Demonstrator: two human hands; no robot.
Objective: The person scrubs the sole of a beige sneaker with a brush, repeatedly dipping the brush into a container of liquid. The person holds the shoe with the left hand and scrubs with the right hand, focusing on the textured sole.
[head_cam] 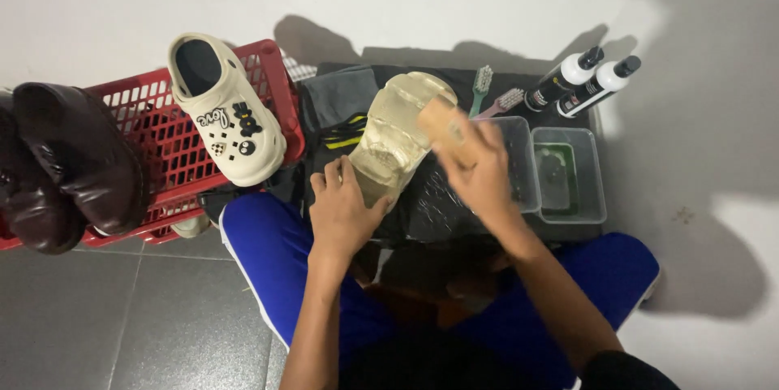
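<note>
Bit hard to read in places: the right hand (pixel 479 167) is motion-blurred, so the tan block (pixel 442 124) it grips is fuzzy, could be a brush or a sponge, can't tell which. The person's lap hides the near edge of the black mat (pixel 442 203), and the two dark brown leather shoes (pixel 61 167) run off the left side of the frame.

The thing being worked on is a cream clog (pixel 402 126), lying sole up on the mat right between the knees, toe pointing away. It looks wet and glossy, kind of yellowish. Left hand (pixel 345 211) rests on its near end, fingers spread and wrapped around the heel. Right hand fingers are closed on that tan block, which sits against the clog's right side.

Containers: a red plastic basket (pixel 174 150) on the left, the matching cream clog (pixel 223 110) with black and white charms propped on its rim, and the brown shoes resting on its left edge. Right of the mat are two clear tubs; the nearer tub (pixel 519 163) is half behind the hand, the far tub (pixel 570 175) holds something dark green. Two black and white bottles (pixel 580 81) lie behind them, plus a green toothbrush (pixel 480 86) and a pink toothbrush (pixel 505 102)
</note>
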